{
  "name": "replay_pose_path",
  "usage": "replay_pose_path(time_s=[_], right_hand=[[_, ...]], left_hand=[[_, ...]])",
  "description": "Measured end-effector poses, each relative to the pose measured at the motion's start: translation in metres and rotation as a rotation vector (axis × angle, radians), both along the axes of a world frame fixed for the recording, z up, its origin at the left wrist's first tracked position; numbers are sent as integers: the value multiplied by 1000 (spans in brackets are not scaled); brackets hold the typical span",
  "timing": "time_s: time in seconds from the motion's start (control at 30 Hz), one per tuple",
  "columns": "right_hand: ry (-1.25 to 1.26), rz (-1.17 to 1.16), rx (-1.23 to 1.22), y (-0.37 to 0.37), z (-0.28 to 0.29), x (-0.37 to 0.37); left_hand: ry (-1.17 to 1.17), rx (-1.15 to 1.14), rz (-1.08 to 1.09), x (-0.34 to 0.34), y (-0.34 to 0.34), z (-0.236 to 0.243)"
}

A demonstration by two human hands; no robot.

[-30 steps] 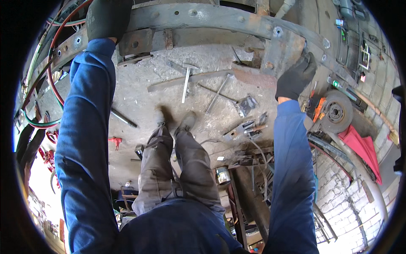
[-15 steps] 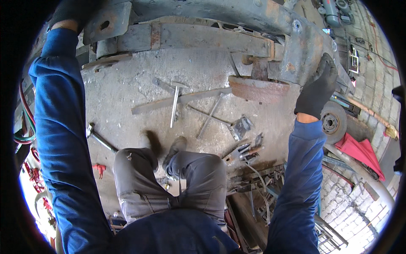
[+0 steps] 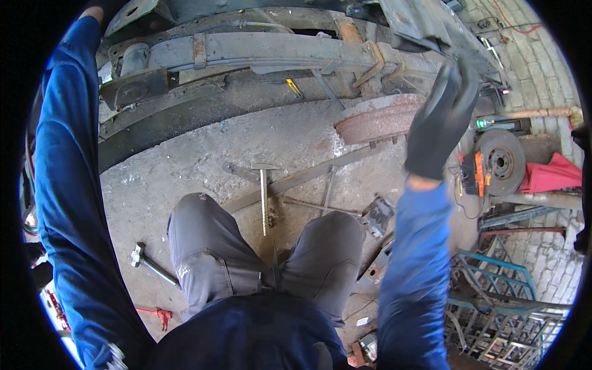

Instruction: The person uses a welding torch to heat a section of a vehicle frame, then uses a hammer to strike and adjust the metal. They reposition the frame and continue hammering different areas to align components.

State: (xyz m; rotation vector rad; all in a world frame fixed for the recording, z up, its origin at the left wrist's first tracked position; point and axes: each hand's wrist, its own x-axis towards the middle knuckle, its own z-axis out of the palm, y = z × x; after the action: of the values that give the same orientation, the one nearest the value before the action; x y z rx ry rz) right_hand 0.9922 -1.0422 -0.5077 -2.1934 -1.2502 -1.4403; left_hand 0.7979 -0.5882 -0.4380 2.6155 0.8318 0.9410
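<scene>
My right hand (image 3: 441, 120), in a dark glove, is raised near the end of a grey steel frame (image 3: 425, 28). Its fingers are stretched out and somewhat blurred, and nothing shows in them; whether the fingertips touch the metal I cannot tell. My left arm (image 3: 68, 166) reaches up to the far left, where its wrist meets the dark rim and the hand's fingers are hidden. Near that wrist is a steel bracket (image 3: 139, 18). A leaf spring (image 3: 259, 50) runs across beyond my knees, and a curved rusty metal band (image 3: 379, 117) sits below its right end.
On the concrete floor lie a hammer (image 3: 264, 197), a long flat bar (image 3: 296, 183) and a heavier hammer (image 3: 151, 265). A yellow-handled tool (image 3: 294, 88) lies farther off. To the right are a wheel (image 3: 501, 161), a red cloth (image 3: 555, 172) and metal racks (image 3: 499, 277).
My right hand has come off the frame's metal and its fingers have straightened. The view has shifted, with my knees more bent. My left hand has slipped farther toward the top left rim.
</scene>
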Motion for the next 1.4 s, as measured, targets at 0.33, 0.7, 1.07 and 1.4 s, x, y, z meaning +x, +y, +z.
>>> replay_pose_path(time_s=[0.33, 0.7, 1.07, 1.4], right_hand=[[1446, 345, -43, -43, -194, -227], [1462, 480, -106, -48, -196, -220], [1576, 602, -185, -41, -191, -220], [1650, 565, -210, -54, -198, -208]], left_hand=[[237, 201, -180, -11, 149, -2], [343, 91, -241, -6, 184, -15], [432, 271, -194, -16, 156, 5], [377, 387, -101, -25, 71, 5]])
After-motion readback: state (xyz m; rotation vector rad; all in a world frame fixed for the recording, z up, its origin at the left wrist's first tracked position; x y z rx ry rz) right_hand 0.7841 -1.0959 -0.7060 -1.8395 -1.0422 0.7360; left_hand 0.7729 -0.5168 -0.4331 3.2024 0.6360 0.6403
